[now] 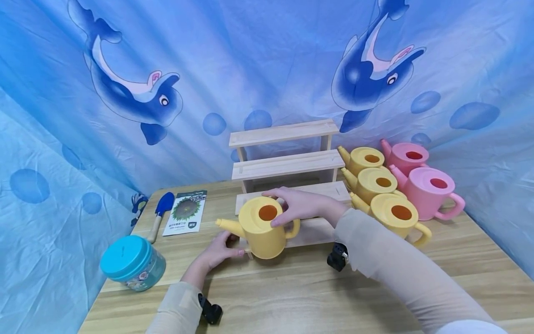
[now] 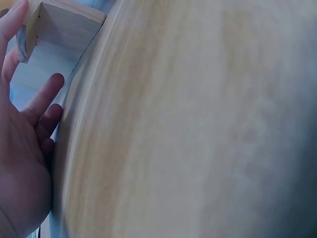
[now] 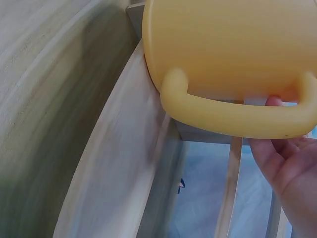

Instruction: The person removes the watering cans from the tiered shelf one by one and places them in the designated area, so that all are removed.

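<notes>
A yellow watering can is at the left end of the lowest step of a wooden tiered shelf, its spout pointing left. My right hand grips the can by its top from behind, thumb beside the filling hole. In the right wrist view, the can's handle runs across in front of the fingers, and its base is right at the step board. My left hand holds the shelf's front left corner between thumb and forefinger; its other fingers extend loosely beside the shelf's end.
Several yellow watering cans and two pink ones stand right of the shelf. On the left are a turquoise-lidded jar, a blue trowel and a seed packet. A dolphin-print curtain hangs behind the table.
</notes>
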{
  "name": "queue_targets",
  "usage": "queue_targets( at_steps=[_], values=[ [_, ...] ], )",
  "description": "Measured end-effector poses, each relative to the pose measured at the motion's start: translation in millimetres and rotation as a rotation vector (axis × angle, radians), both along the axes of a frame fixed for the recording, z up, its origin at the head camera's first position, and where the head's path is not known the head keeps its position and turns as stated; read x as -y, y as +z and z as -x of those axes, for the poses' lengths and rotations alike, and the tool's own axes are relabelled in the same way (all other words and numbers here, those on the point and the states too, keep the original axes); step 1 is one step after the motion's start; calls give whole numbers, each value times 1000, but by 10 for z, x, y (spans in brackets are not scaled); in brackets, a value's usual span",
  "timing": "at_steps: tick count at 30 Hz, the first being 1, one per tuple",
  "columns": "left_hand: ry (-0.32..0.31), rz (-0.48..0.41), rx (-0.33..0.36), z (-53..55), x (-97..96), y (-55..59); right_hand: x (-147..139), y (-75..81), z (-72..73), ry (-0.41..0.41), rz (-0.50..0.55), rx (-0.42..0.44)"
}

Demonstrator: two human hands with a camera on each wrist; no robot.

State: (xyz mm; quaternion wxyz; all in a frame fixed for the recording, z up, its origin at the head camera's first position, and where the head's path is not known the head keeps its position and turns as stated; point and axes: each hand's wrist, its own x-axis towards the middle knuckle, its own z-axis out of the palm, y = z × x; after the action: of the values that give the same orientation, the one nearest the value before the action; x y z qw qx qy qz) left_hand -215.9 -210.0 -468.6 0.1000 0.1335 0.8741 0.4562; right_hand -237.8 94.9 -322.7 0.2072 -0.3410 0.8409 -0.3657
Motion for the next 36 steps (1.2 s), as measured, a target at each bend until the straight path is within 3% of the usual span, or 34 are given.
queue_targets(
  at_steps=[7,14,21,23,29,36],
  values=[
    [-15,-10,-10,18,11,6,29,-71,37,82,107,83],
    [-3,19,-2,-38,-18,74,11,-98,-5,63,142,185],
    [-1,10,14,-201,-124,349,-65,-90,-12,34,129,131],
    [-1,10,14,-185,-110,318,-89,-95,-16,23,136,129],
    [-3,-6,-1,-60,-18,53,-151,-139,-13,0,161,81],
    [-6,13,-27,-22,-5,-11,-254,-115,-31,-81,129,-52]
  ],
)
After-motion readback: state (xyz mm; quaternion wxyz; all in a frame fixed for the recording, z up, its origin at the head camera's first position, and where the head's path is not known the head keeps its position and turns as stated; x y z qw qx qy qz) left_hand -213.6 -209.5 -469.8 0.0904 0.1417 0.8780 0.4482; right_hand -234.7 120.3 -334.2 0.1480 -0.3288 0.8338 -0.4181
